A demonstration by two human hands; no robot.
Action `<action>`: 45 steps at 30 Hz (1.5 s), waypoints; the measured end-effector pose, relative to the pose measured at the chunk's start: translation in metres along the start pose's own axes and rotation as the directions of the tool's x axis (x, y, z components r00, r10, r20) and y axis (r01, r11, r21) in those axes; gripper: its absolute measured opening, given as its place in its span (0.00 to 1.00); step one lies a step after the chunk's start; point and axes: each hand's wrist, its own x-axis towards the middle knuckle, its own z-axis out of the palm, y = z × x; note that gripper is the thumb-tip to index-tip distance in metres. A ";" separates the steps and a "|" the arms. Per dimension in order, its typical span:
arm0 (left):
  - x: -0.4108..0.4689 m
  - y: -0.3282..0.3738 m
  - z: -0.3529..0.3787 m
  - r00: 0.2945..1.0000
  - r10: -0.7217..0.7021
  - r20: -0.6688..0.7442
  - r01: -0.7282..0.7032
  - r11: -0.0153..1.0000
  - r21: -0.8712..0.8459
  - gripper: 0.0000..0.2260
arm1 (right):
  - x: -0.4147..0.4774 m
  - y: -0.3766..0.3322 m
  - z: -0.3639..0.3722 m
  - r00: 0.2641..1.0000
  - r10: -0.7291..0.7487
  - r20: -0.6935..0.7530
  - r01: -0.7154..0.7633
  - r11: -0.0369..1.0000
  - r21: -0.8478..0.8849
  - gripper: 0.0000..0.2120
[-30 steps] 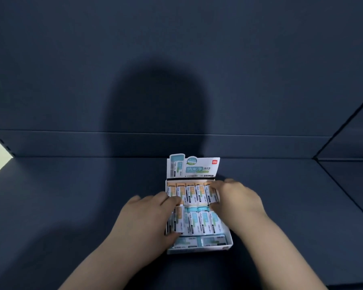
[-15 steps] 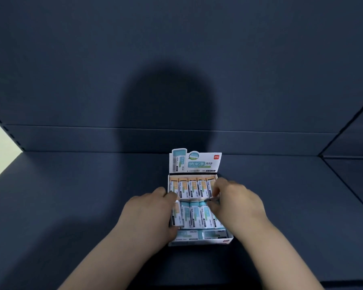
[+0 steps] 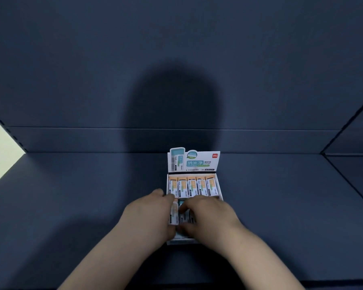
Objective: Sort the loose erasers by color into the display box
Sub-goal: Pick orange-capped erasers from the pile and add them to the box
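Since half a second before, the right hand (image 3: 208, 216) had slid leftward over the white cardboard display box (image 3: 220, 190) on the dark blue shelf (image 3: 71, 206), covering its teal-sleeved erasers (image 3: 184, 217). The left hand (image 3: 149, 216) pinched an orange-sleeved eraser (image 3: 174, 214) at the box's left wall; the right grip curled around the teal ones. Behind them, orange-sleeved erasers (image 3: 192, 186) filled the box's back row.

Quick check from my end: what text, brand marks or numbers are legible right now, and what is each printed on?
"纳米净": large teal characters on the display box's upright header card.
Red logo square at the header card's top right corner: white lettering, too blurred to read.
Small dark lines right of and under the large characters: too small to read.
Sleeves of the orange erasers in the back row: print too small to read.
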 end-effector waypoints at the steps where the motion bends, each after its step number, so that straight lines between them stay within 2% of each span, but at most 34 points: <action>1: 0.000 0.000 0.000 1.000 0.000 -0.002 0.000 1.000 -0.002 0.16 | 0.000 0.000 0.001 1.000 -0.003 -0.005 0.003 1.000 0.007 0.17; 9: 0.000 -0.002 0.000 1.000 0.013 -0.004 -0.013 1.000 0.019 0.18 | 0.003 0.003 0.005 1.000 -0.017 -0.026 0.017 1.000 -0.001 0.18; 14: -0.001 -0.002 -0.004 0.999 0.032 -0.030 -0.032 0.999 0.023 0.20 | 0.000 0.007 0.004 0.995 -0.033 -0.094 0.029 0.999 -0.040 0.19; 20: 0.001 0.004 -0.013 0.964 0.079 -0.254 -0.079 0.997 0.010 0.23 | -0.019 0.040 -0.012 0.934 0.112 -0.338 -0.100 0.994 0.052 0.13; 23: 0.003 0.020 -0.012 0.938 0.112 -0.328 -0.110 0.994 0.024 0.23 | -0.028 0.057 -0.016 0.902 0.192 -0.386 -0.184 0.981 0.058 0.12; 28: 0.008 0.055 -0.008 0.914 0.113 -0.390 -0.107 0.994 0.037 0.20 | -0.048 0.077 -0.023 0.904 0.202 -0.378 -0.216 0.976 0.005 0.18; 33: 0.016 0.089 0.010 0.860 0.161 -0.484 -0.109 0.985 0.134 0.19 | -0.069 0.105 -0.030 0.926 0.149 -0.346 -0.177 0.983 -0.049 0.21; 38: 0.010 0.128 0.027 0.856 0.081 -0.510 -0.021 0.992 0.122 0.17 | -0.087 0.137 -0.035 0.954 0.113 -0.278 -0.136 0.989 -0.062 0.21; 40: 0.007 0.144 0.036 0.852 0.080 -0.517 -0.041 0.995 0.086 0.15 | -0.095 0.148 -0.034 0.966 0.097 -0.240 -0.116 0.991 -0.063 0.21; 45: -0.006 0.171 0.051 0.871 0.127 -0.475 -0.128 0.991 0.030 0.21 | -0.112 0.163 -0.027 0.965 0.118 -0.236 -0.131 0.991 -0.038 0.21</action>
